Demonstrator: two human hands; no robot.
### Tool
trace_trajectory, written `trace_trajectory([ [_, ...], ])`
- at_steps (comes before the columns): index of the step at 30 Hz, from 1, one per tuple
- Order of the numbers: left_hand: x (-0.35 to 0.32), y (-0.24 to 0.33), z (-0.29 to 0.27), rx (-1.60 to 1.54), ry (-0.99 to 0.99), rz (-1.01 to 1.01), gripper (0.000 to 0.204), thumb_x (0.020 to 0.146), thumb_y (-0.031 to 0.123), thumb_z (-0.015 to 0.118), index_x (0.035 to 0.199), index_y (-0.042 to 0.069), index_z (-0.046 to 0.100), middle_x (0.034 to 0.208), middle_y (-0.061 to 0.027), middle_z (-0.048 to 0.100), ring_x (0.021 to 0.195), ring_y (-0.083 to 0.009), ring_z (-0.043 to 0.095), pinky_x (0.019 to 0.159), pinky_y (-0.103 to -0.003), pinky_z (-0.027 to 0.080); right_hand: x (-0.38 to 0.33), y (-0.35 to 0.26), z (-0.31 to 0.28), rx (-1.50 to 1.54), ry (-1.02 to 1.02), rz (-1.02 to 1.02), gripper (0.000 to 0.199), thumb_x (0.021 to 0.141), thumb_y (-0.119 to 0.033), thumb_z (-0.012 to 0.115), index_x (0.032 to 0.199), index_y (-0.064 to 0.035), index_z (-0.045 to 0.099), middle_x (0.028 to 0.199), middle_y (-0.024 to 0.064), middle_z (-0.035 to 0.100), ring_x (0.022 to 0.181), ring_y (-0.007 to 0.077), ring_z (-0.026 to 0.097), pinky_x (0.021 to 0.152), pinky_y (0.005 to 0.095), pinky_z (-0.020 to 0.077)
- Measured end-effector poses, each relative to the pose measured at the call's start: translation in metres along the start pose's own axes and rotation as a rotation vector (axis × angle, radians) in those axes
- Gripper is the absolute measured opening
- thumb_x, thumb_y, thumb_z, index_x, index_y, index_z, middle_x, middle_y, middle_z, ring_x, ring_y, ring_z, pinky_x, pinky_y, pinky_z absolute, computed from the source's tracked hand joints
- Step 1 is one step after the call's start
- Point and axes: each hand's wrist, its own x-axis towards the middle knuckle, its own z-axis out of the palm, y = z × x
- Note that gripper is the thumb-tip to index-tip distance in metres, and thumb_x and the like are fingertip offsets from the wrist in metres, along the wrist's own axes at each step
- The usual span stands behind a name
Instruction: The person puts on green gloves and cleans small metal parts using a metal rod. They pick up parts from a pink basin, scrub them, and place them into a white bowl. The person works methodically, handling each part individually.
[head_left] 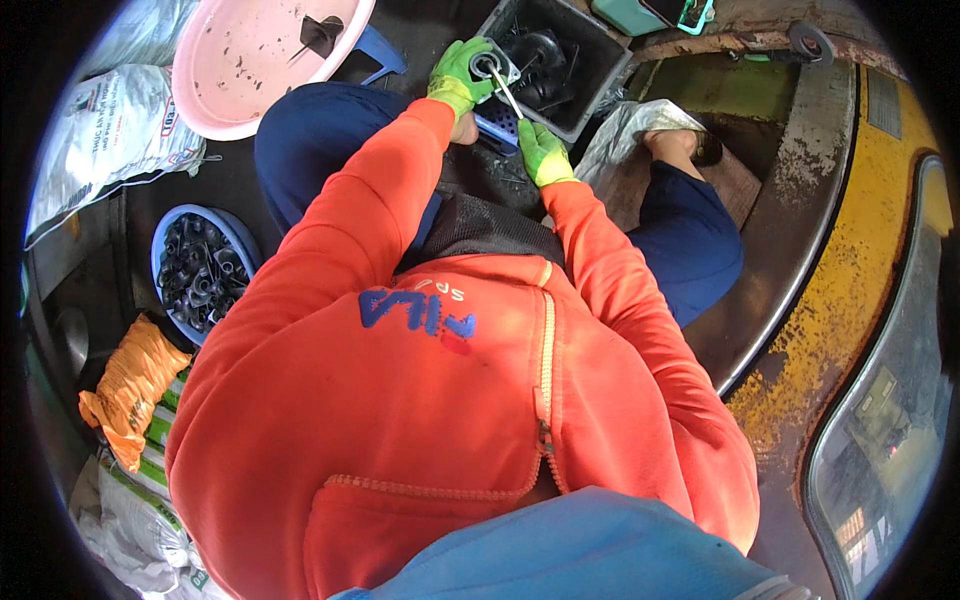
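Both hands wear yellow-green gloves. At the top centre, my left hand (460, 78) is closed around a small part with a round grey ring (485, 65); its kind is unclear. My right hand (544, 156), just below and to the right, grips a slim tool with a long pale shaft (507, 96). The shaft's tip reaches the ring; whether it is a blade or a rod I cannot tell. Right behind the hands stands a dark grey crate (612, 84) holding black moulded-looking parts (545, 62). A blue perforated piece (497, 127) shows beneath my hands.
To the left stand a pink basin (215, 75) with a black piece (320, 37) in it and a blue tub (163, 235) full of black parts. White sacks (120, 130) and an orange bag (138, 385) line the left side. A rusty yellow machine panel (800, 390) curves along the right.
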Motion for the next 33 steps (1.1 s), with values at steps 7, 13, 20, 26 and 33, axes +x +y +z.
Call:
trace_trajectory([
  [7,0.0,0.0,-0.001,0.043,0.012,-0.001,0.059,0.059,0.032,0.081,0.112,0.016,0.06,0.119,-0.003,0.059,0.114,-0.0328,0.05,0.098,-0.041,0.041,-0.012,-0.004,-0.012,0.095,0.095,-0.18,0.043,0.095,-0.041,0.042,0.109,-0.0043,0.06,0.106,0.0248,0.06,0.102,0.0433,0.055,0.083,0.0457,0.0437],
  [13,-0.002,0.002,-0.004,-0.029,-0.063,-0.055,0.063,0.064,0.031,0.079,0.121,0.016,0.057,0.13,-0.0118,0.053,0.123,-0.036,0.044,0.105,-0.042,0.035,-0.014,-0.004,-0.008,0.162,0.145,-0.3,0.05,0.095,-0.046,0.037,0.106,-0.0033,0.06,0.11,0.027,0.058,0.104,0.0436,0.054,0.088,0.047,0.0421],
  [20,-0.002,0.005,-0.006,-0.016,-0.059,-0.046,0.06,0.064,0.03,0.078,0.117,0.014,0.057,0.123,-0.0119,0.056,0.114,-0.0374,0.049,0.098,-0.042,0.04,-0.009,-0.002,-0.002,0.171,0.189,-0.27,0.049,0.095,-0.045,0.036,0.103,-0.0033,0.059,0.101,0.0255,0.06,0.099,0.0451,0.054,0.084,0.0498,0.0413],
  [26,-0.003,0.0,-0.002,0.041,-0.015,0.021,0.061,0.064,0.033,0.079,0.118,0.013,0.057,0.129,-0.0139,0.052,0.122,-0.0381,0.044,0.102,-0.042,0.038,-0.002,0.002,0.0,0.06,0.085,-0.155,0.052,0.094,-0.047,0.037,0.104,-0.0019,0.061,0.108,0.0269,0.059,0.104,0.0443,0.053,0.088,0.0483,0.0412],
  [33,0.004,0.007,-0.007,0.035,-0.053,0.019,0.064,0.064,0.034,0.08,0.118,0.009,0.058,0.126,-0.013,0.056,0.119,-0.0333,0.049,0.102,-0.041,0.037,-0.013,-0.031,-0.031,0.074,0.003,-0.009,0.054,0.093,-0.049,0.038,0.111,-0.0031,0.06,0.114,0.0255,0.058,0.112,0.0409,0.052,0.092,0.045,0.0401],
])
